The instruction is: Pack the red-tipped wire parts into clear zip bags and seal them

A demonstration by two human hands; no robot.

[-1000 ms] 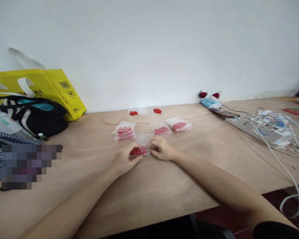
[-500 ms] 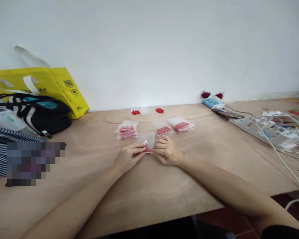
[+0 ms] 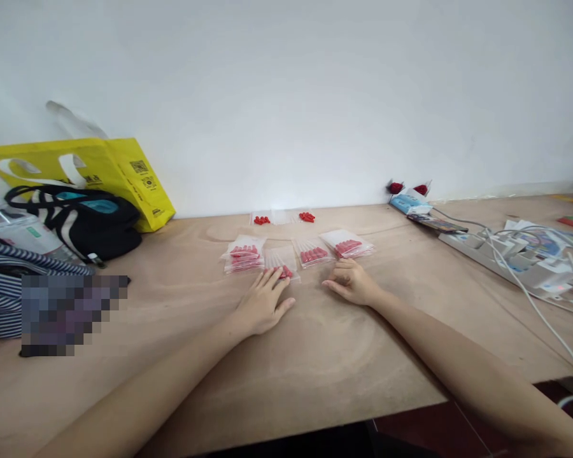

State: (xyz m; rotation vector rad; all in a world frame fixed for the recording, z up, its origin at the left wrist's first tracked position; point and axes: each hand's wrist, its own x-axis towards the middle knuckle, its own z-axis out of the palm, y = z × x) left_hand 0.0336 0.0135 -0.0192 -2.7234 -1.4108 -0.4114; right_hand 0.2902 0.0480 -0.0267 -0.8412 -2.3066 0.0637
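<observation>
My left hand [image 3: 266,303] lies flat, fingers stretched, its fingertips on a small clear plastic bag [image 3: 281,257] holding red capsule-like pieces [image 3: 285,273]. To its right, my right hand [image 3: 353,284] rests on the table with fingers curled in and nothing visible in them. Just beyond that hand is a stack of similar bags [image 3: 346,242] with red pieces. Another filled bag [image 3: 311,252] lies between the two hands, farther back. At the left sits a second stack of filled bags [image 3: 243,253], next to the bag under my left fingertips.
By the wall are two small heaps of loose red pieces, a left heap [image 3: 261,220] and a right heap [image 3: 307,217], with clear bags [image 3: 284,217] between. A yellow bag [image 3: 148,191] and black bag [image 3: 109,222] stand left. A power strip [image 3: 506,261] with white cables lies right.
Both hands have let go of the bag's bottom edge. The bag now lies farther forward beside the left stack, my left hand flattened against it. My right hand has moved right, fingers curled.
</observation>
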